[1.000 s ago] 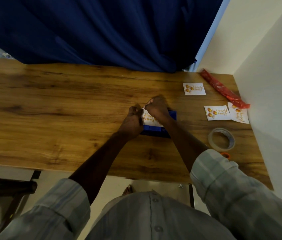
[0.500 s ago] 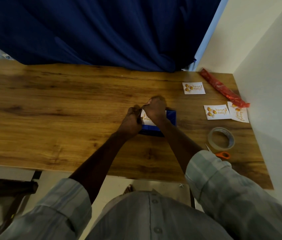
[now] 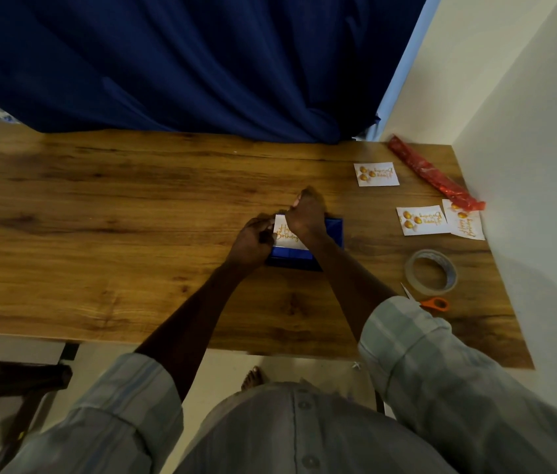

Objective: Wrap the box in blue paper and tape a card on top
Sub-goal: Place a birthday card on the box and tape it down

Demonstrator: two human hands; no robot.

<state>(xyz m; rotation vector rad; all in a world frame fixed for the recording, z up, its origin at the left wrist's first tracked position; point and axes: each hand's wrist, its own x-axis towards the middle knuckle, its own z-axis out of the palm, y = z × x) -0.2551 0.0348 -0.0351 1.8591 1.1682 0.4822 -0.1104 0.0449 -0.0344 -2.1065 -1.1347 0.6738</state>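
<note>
My right hand (image 3: 306, 217) has slid toward the far edge of the card (image 3: 285, 236); my left hand (image 3: 253, 239) has eased off its corner.

1. Take the blue-wrapped box (image 3: 333, 230) as your landmark: to its left the wooden table (image 3: 99, 234) lies bare all the way to the edge, so you can pass there freely.
2. Behind the box, the table runs bare to the dark blue curtain (image 3: 184, 63), which hangs down to the far edge and blocks anything beyond.
3. To the box's right, three loose cards (image 3: 376, 174) (image 3: 422, 220) (image 3: 465, 225) and a red roll (image 3: 434, 177) crowd the far right corner.
4. Right and nearer you, a tape roll (image 3: 430, 271) and orange-handled scissors (image 3: 434, 304) sit close together.
5. The white wall (image 3: 526, 200) closes off the right side.
6. In front of the box, both forearms cross the near strip.
</note>
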